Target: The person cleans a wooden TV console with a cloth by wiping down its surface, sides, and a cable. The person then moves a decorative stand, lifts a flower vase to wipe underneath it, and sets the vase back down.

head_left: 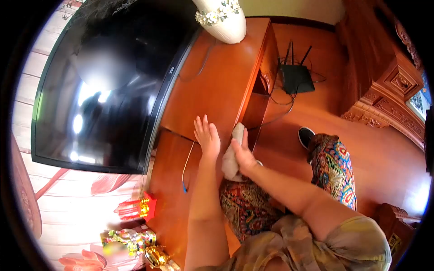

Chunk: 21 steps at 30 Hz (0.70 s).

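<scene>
Holding a crumpled beige-grey fabric cloth (231, 162) at the glossy reddish-brown wooden cabinet (212, 95)'s edge, our right hand (245, 159) presses its visible fingers along it; our left hand (208, 141) has loosely spread fingers. It looks light, limp, best gripped mid-bunch.

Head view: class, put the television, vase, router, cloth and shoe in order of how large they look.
Television
Vase, cut off at the top
Router and cloth: too alike to rank
Shoe, partly hidden

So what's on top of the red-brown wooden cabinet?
White vase with white flowers and a thin pale cable with a blue tip. Left forearm and black flat TV cover parts of the cabinet; whatever's behind them isn't visible.
</scene>
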### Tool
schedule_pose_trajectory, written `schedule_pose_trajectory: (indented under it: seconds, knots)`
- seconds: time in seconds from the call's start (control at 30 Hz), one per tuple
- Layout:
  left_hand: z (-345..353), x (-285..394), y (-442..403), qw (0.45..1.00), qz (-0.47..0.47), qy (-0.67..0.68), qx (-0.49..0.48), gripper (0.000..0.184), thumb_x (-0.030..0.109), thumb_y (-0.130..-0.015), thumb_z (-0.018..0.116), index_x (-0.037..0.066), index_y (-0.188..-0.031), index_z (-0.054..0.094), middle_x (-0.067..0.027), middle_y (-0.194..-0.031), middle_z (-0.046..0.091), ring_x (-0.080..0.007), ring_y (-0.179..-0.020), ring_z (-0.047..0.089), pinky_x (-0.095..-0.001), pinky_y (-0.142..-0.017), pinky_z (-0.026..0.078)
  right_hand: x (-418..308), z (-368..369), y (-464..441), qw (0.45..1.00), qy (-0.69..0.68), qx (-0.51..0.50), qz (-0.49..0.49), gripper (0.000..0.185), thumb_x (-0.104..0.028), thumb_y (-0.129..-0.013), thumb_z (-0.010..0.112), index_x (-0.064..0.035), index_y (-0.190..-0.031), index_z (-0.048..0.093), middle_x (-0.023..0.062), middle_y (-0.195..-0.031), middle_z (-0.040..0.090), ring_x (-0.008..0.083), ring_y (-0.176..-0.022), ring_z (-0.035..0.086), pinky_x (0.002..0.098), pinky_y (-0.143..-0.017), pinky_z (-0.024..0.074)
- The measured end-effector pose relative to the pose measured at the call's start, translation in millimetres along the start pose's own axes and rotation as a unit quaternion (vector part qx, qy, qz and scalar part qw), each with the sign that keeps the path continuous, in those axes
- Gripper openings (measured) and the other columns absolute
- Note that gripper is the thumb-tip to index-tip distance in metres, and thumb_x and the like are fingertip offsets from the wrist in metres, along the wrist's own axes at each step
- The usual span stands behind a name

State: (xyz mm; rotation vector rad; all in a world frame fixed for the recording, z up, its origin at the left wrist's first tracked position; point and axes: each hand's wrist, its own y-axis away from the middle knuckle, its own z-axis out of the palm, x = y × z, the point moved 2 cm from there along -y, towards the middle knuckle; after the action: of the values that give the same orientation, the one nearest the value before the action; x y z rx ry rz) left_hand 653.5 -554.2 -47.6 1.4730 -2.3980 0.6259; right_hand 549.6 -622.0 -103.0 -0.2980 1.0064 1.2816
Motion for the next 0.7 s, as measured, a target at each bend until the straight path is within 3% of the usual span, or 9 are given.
schedule_pose_trajectory:
  seconds: [0.07, 0.13, 0.23, 0.33, 0.53, 0.7]
  knots:
    - [7, -1, -2, 1.000, 0.014, -0.008, -0.002, 0.053, 0.040, -0.094, 0.019, 0.008, -0.136, 0.028, -0.0182, -0.144, 0.018, -0.0340, -0.135, 0.011, -0.0498, -0.107, 0.007, -2, 12, -9, 0.991, 0.092, 0.070, -0.073, 0.077, -0.039, -0.091, 0.041, -0.0056, -0.140, -0.008, 0.0162, -0.147, -0.005, 0.0320, -0.135, 0.001, 0.0377, -0.108, 0.0086]
    - [14, 2, 0, 0.999, 0.021, -0.020, 0.016, 0.055, 0.041, -0.094, 0.017, 0.008, -0.136, 0.029, -0.0181, -0.144, 0.019, -0.0329, -0.135, 0.012, -0.0487, -0.107, 0.006, -9, 11, -22, 0.987, 0.093, 0.086, -0.094, 0.074, -0.038, -0.091, 0.041, -0.0062, -0.141, -0.005, 0.0179, -0.145, -0.007, 0.0329, -0.135, -0.001, 0.0395, -0.108, 0.0088]
    - [19, 5, -2, 0.999, 0.017, -0.036, 0.012, 0.056, 0.042, -0.094, 0.016, 0.007, -0.136, 0.028, -0.0182, -0.143, 0.020, -0.0312, -0.135, 0.013, -0.0474, -0.108, 0.006, -16, 1, -46, 0.968, 0.138, 0.126, -0.167, 0.073, -0.033, -0.091, 0.043, -0.0052, -0.140, -0.002, 0.0210, -0.143, -0.003, 0.0355, -0.133, 0.003, 0.0413, -0.108, 0.0109]
    - [16, 7, 0, 0.999, 0.010, -0.040, 0.011, 0.053, 0.037, -0.094, 0.018, 0.007, -0.137, 0.028, -0.0180, -0.143, 0.021, -0.0311, -0.135, 0.014, -0.0467, -0.108, 0.007, -37, -16, -85, 0.916, 0.208, 0.165, -0.302, 0.074, -0.025, -0.089, 0.049, -0.0051, -0.140, 0.000, 0.0248, -0.142, -0.001, 0.0403, -0.130, 0.012, 0.0441, -0.106, 0.0183]
    - [13, 7, -1, 0.996, 0.016, -0.091, 0.013, 0.050, 0.028, -0.092, 0.027, 0.008, -0.137, 0.026, -0.0184, -0.143, 0.020, -0.0310, -0.134, 0.016, -0.0454, -0.108, 0.009, -90, -60, -182, 0.887, 0.252, 0.197, -0.334, 0.078, -0.025, -0.087, 0.054, -0.0097, -0.141, 0.000, 0.0269, -0.141, 0.001, 0.0426, -0.129, 0.016, 0.0432, -0.106, 0.0227]
    - [11, 7, 0, 0.996, 0.019, -0.083, 0.010, 0.049, 0.024, -0.092, 0.029, 0.007, -0.138, 0.026, -0.0196, -0.142, 0.020, -0.0322, -0.133, 0.018, -0.0447, -0.108, 0.012, -154, -80, -223, 0.939, 0.207, 0.201, -0.188, 0.076, -0.034, -0.086, 0.052, -0.0190, -0.142, 0.003, 0.0197, -0.145, 0.001, 0.0408, -0.131, 0.015, 0.0435, -0.106, 0.0234]
